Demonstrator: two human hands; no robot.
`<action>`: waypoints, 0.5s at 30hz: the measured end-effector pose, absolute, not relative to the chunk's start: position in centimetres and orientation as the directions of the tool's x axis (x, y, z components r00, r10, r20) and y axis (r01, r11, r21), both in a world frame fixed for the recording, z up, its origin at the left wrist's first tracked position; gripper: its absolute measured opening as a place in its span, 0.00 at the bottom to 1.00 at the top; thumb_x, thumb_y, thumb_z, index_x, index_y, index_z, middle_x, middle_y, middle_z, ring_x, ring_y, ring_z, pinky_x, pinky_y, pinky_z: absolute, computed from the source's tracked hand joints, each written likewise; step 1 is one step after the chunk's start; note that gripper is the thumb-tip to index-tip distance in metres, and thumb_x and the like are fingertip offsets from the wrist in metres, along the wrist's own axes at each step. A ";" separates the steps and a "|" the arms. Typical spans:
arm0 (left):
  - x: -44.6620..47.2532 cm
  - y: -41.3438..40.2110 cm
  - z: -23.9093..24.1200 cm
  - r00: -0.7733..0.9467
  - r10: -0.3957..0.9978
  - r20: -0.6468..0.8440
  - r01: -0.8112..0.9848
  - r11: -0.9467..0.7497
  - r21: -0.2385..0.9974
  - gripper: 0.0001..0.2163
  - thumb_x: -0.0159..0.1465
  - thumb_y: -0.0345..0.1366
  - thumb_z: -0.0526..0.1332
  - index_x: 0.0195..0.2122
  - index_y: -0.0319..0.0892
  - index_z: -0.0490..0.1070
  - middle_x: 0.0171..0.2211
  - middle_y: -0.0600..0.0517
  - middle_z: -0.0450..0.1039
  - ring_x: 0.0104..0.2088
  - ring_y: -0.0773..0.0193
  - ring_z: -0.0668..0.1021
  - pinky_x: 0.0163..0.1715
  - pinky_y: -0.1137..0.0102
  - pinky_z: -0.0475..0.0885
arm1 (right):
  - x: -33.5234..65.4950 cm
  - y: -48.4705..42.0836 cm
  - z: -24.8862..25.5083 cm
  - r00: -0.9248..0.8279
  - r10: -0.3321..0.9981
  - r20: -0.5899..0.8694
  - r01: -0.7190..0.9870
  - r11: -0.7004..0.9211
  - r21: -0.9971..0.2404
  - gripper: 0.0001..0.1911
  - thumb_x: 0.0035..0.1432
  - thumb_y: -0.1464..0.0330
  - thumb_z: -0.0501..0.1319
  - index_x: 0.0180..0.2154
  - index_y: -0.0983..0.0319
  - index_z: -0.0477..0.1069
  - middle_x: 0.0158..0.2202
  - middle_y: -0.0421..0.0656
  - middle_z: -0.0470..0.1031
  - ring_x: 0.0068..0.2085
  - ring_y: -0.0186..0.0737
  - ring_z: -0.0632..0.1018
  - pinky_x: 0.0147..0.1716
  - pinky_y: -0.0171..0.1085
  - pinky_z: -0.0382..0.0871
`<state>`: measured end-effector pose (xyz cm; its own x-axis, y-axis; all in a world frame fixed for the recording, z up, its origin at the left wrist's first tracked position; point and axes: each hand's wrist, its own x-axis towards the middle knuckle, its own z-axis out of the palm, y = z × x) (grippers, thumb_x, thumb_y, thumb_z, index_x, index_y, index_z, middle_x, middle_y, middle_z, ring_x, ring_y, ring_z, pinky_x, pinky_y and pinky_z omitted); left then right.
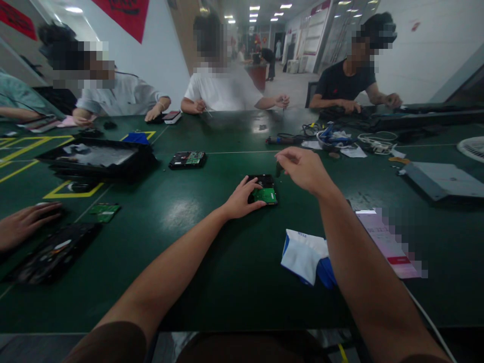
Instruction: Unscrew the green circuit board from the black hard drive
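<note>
In the head view, the left hand (244, 197) lies at the middle of the frame over a black drive-like unit (269, 195) with a green circuit board on its upper face. Its fingers are spread and laid on the unit, thumb along the near edge, pressing on it rather than closed around it. The unit sits flat on the dark green counter (212, 262).

The right hand (305, 170) is raised just right of the unit, its thumb and forefinger pinched together at the tips on a small dark piece (279, 170), too unclear to identify.

Below the right hand, partly behind the forearm, lies a white and blue cloth-like item (304, 254); a pinkish lit screen (389, 244) is right of that forearm. A second drive-like unit (187, 159) lies left of centre, near a black tray (94, 157). At the lower left are a loose green board (103, 212), a dark flat device (53, 252) and another person's hand (30, 222). Cables (335, 136) gather at the upper right, above a grey metal box (446, 179). Other people sit along the far side.
</note>
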<state>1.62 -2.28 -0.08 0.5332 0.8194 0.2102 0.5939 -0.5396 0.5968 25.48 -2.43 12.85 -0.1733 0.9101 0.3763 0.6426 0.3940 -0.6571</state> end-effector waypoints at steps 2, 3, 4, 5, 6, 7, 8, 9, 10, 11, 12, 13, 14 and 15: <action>1.6 -2.3 0.0 0.533 0.822 0.202 0.595 -0.533 0.602 0.29 0.66 0.53 0.68 0.64 0.47 0.67 0.76 0.42 0.54 0.78 0.40 0.45 0.74 0.40 0.51 | 25.5 -2.5 12.9 -0.131 0.903 0.409 0.685 0.381 -0.621 0.11 0.67 0.61 0.62 0.39 0.60 0.81 0.36 0.46 0.84 0.35 0.43 0.80 0.38 0.43 0.71; 1.6 -2.3 0.0 0.532 0.822 0.204 0.594 -0.534 0.602 0.29 0.66 0.53 0.68 0.64 0.47 0.67 0.76 0.42 0.54 0.78 0.40 0.45 0.74 0.40 0.51 | 25.5 -2.5 13.0 -0.115 0.904 0.412 0.696 0.369 -0.616 0.11 0.66 0.61 0.63 0.37 0.60 0.80 0.36 0.46 0.84 0.36 0.44 0.80 0.38 0.43 0.71; 1.6 -2.3 0.0 0.533 0.820 0.208 0.591 -0.537 0.602 0.29 0.66 0.53 0.68 0.64 0.47 0.67 0.76 0.43 0.54 0.78 0.40 0.45 0.74 0.40 0.51 | 25.5 -2.6 13.0 -0.104 0.907 0.409 0.701 0.359 -0.616 0.11 0.65 0.61 0.64 0.36 0.60 0.80 0.36 0.46 0.84 0.36 0.44 0.80 0.37 0.42 0.71; 1.6 -2.3 0.0 0.534 0.818 0.214 0.588 -0.542 0.600 0.29 0.66 0.52 0.68 0.64 0.47 0.67 0.76 0.42 0.54 0.78 0.40 0.45 0.74 0.40 0.51 | 25.5 -2.6 13.0 -0.101 0.911 0.400 0.697 0.352 -0.625 0.11 0.65 0.61 0.64 0.35 0.60 0.80 0.36 0.46 0.84 0.35 0.43 0.80 0.36 0.42 0.71; 1.6 -2.3 0.0 0.537 0.814 0.221 0.585 -0.548 0.598 0.29 0.66 0.52 0.68 0.64 0.46 0.67 0.76 0.42 0.55 0.78 0.40 0.45 0.74 0.40 0.51 | 25.4 -2.6 13.0 -0.108 0.915 0.389 0.681 0.353 -0.641 0.10 0.65 0.61 0.64 0.36 0.60 0.80 0.36 0.46 0.84 0.33 0.42 0.80 0.35 0.41 0.71; 1.6 -2.3 0.0 0.540 0.810 0.228 0.580 -0.555 0.596 0.29 0.66 0.52 0.68 0.64 0.46 0.68 0.76 0.41 0.55 0.78 0.40 0.46 0.74 0.40 0.51 | 25.4 -2.7 13.0 -0.124 0.918 0.376 0.658 0.360 -0.661 0.10 0.65 0.61 0.64 0.36 0.60 0.79 0.37 0.46 0.84 0.32 0.41 0.80 0.34 0.41 0.71; 1.7 -2.4 0.0 0.542 0.808 0.234 0.577 -0.559 0.595 0.28 0.66 0.52 0.68 0.64 0.46 0.68 0.76 0.41 0.55 0.78 0.40 0.46 0.74 0.40 0.51 | 25.4 -2.7 13.0 -0.143 0.920 0.365 0.633 0.369 -0.681 0.11 0.66 0.61 0.63 0.37 0.60 0.79 0.37 0.46 0.84 0.30 0.39 0.79 0.33 0.40 0.71; 1.7 -2.4 0.0 0.542 0.807 0.236 0.575 -0.560 0.596 0.28 0.66 0.52 0.68 0.63 0.45 0.68 0.75 0.40 0.55 0.78 0.40 0.46 0.74 0.40 0.51 | 25.3 -2.6 12.9 -0.162 0.921 0.354 0.605 0.376 -0.702 0.12 0.67 0.60 0.62 0.38 0.60 0.79 0.37 0.46 0.84 0.29 0.38 0.79 0.32 0.40 0.71; 1.7 -2.4 0.1 0.540 0.808 0.237 0.575 -0.559 0.598 0.28 0.66 0.52 0.68 0.63 0.45 0.68 0.75 0.40 0.55 0.78 0.39 0.46 0.74 0.40 0.51 | 25.3 -2.6 12.8 -0.180 0.923 0.341 0.579 0.380 -0.722 0.13 0.68 0.58 0.61 0.39 0.60 0.79 0.36 0.45 0.84 0.28 0.37 0.79 0.31 0.40 0.72; 1.7 -2.4 0.1 0.536 0.810 0.236 0.576 -0.556 0.600 0.28 0.66 0.52 0.68 0.63 0.45 0.68 0.75 0.40 0.55 0.78 0.39 0.46 0.74 0.40 0.51 | 25.3 -2.5 12.7 -0.194 0.924 0.328 0.555 0.379 -0.740 0.14 0.69 0.57 0.60 0.40 0.60 0.79 0.34 0.45 0.83 0.27 0.38 0.79 0.31 0.40 0.72; 1.7 -2.4 0.0 0.534 0.812 0.235 0.577 -0.553 0.601 0.28 0.66 0.52 0.68 0.63 0.44 0.69 0.75 0.39 0.55 0.78 0.39 0.45 0.74 0.40 0.51 | 25.3 -2.4 12.6 -0.203 0.926 0.317 0.536 0.376 -0.756 0.15 0.70 0.56 0.60 0.41 0.60 0.79 0.32 0.44 0.82 0.27 0.38 0.79 0.31 0.40 0.73; 1.7 -2.4 0.0 0.531 0.813 0.237 0.579 -0.553 0.599 0.28 0.66 0.52 0.68 0.63 0.44 0.69 0.75 0.39 0.55 0.78 0.39 0.45 0.74 0.40 0.50 | 25.3 -2.3 12.6 -0.208 0.929 0.307 0.521 0.371 -0.769 0.16 0.70 0.56 0.59 0.42 0.60 0.79 0.31 0.44 0.82 0.28 0.39 0.80 0.31 0.40 0.73; 1.7 -2.4 0.0 0.532 0.812 0.241 0.579 -0.556 0.596 0.28 0.66 0.52 0.68 0.62 0.44 0.69 0.75 0.39 0.56 0.78 0.40 0.46 0.74 0.41 0.50 | 25.3 -2.2 12.5 -0.213 0.930 0.300 0.511 0.368 -0.777 0.15 0.70 0.57 0.58 0.44 0.60 0.78 0.31 0.44 0.82 0.28 0.39 0.80 0.32 0.40 0.74; 1.7 -2.4 -0.1 0.535 0.808 0.246 0.578 -0.563 0.591 0.28 0.67 0.52 0.67 0.62 0.43 0.69 0.75 0.39 0.56 0.78 0.40 0.46 0.74 0.41 0.49 | 25.3 -2.2 12.5 -0.215 0.929 0.301 0.512 0.370 -0.775 0.15 0.70 0.58 0.58 0.46 0.60 0.78 0.33 0.45 0.82 0.29 0.39 0.80 0.32 0.40 0.74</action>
<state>1.72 -2.39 -0.07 0.5352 0.8080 0.2463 0.5777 -0.5629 0.5911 25.27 -2.18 12.49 -0.2149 0.9290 0.3015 0.5117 0.3700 -0.7754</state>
